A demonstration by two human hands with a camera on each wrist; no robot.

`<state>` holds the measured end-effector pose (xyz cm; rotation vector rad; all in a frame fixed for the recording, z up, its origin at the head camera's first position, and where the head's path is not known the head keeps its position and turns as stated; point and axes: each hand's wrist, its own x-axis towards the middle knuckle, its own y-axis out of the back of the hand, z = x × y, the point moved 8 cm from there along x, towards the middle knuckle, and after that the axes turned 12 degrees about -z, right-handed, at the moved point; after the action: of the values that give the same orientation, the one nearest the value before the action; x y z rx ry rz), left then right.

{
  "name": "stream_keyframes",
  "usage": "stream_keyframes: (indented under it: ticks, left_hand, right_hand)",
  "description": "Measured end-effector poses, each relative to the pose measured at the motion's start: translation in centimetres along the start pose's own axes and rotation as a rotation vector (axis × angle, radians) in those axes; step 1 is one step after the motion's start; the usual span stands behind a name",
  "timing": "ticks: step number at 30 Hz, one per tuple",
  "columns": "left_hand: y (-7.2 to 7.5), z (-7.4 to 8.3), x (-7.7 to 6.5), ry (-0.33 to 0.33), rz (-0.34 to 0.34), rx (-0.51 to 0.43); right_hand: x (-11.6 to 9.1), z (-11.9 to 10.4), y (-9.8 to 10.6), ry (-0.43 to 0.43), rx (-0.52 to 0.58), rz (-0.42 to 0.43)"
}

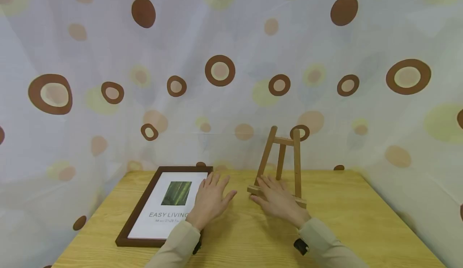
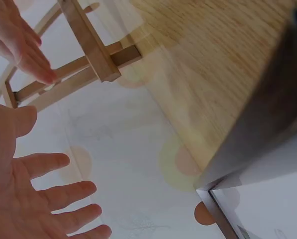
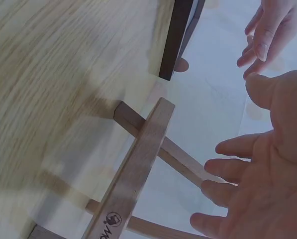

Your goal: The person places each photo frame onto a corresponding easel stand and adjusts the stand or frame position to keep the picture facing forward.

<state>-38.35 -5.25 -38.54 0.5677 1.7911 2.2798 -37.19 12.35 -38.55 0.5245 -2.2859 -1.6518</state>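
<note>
A dark brown picture frame [image 1: 139, 207] lies flat on the left of the wooden table, with a white insert reading "EASY LIVING" and a small green picture. My left hand [image 1: 209, 199] is spread over its right edge in the head view, fingers straight and holding nothing. To the right, a small wooden easel [image 1: 297, 163] stands upright, its front ledge bearing a printed mark in the right wrist view. My right hand [image 1: 276, 199] overlaps the ledge in the head view; in the right wrist view its fingers [image 3: 228, 169] are extended, with nothing in the palm.
The light wooden table [image 1: 361, 219] reaches back to a white curtain [image 1: 246, 31] patterned with brown, beige and yellow-green spots, which also runs along both sides. Dark wrist devices [image 1: 301, 246] sit below the sleeves.
</note>
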Motion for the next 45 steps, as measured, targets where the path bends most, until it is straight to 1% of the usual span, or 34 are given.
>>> stream_keyframes:
  ticks: [3, 6, 9, 12, 14, 18, 23, 27, 30, 31, 32, 35, 38, 41, 45]
  left_hand:
    - [0.2, 0.1, -0.3, -0.017, 0.023, -0.019]
    - [0.2, -0.3, -0.4, -0.003, 0.028, -0.056]
    - [0.4, -1.0, -0.5, 0.028, 0.037, -0.134]
    - [0.6, -1.9, -0.5, 0.051, 0.047, -0.224]
    - [0.6, -2.5, -0.6, 0.063, 0.052, -0.282]
    - [0.7, -3.5, -0.9, 0.085, 0.077, -0.352]
    - [0.8, -4.6, -1.1, 0.092, 0.112, -0.398]
    - [0.8, -5.5, -1.3, 0.082, 0.118, -0.43]
    - [0.8, -6.4, -1.3, 0.083, 0.115, -0.493]
    - [0.8, -6.8, -1.4, 0.094, 0.116, -0.516]
    - [0.8, -7.1, -1.5, 0.103, 0.123, -0.53]
    - [0.8, -8.0, -1.6, 0.141, 0.114, -0.58]
    - [0.9, -8.8, -1.8, 0.172, 0.113, -0.597]
    - [0.9, -9.8, -2.0, 0.206, 0.11, -0.606]
    - [0.9, -11.3, -2.5, 0.251, 0.103, -0.625]
  right_hand:
    - [0.1, 0.1, -0.1, 0.018, 0.034, 0.016]
    - [0.4, 0.4, -0.1, 0.023, 0.1, 0.028]
    - [0.7, 0.7, -0.1, 0.022, 0.185, 0.05]
    - [0.9, 0.9, -0.2, 0.012, 0.24, 0.069]
    - [1.0, 0.8, -0.2, 0.015, 0.251, 0.082]
    - [1.2, 0.5, -0.3, 0.04, 0.256, 0.114]
    - [1.5, 0.2, -0.4, 0.064, 0.32, 0.154]
    - [1.8, 0.2, -0.8, 0.094, 0.36, 0.184]
    - [2.0, 0.2, -0.9, 0.098, 0.388, 0.197]
    - [2.0, 0.1, -0.9, 0.103, 0.387, 0.201]
    - [2.1, 0.1, -0.9, 0.093, 0.399, 0.203]
    - [2.3, 0.3, -1.1, 0.068, 0.451, 0.199]
    - [2.5, 0.8, -1.4, 0.028, 0.518, 0.188]
    - [2.7, 1.1, -1.9, 0.005, 0.561, 0.177]
    - [3.1, 1.2, -2.6, -0.004, 0.628, 0.159]
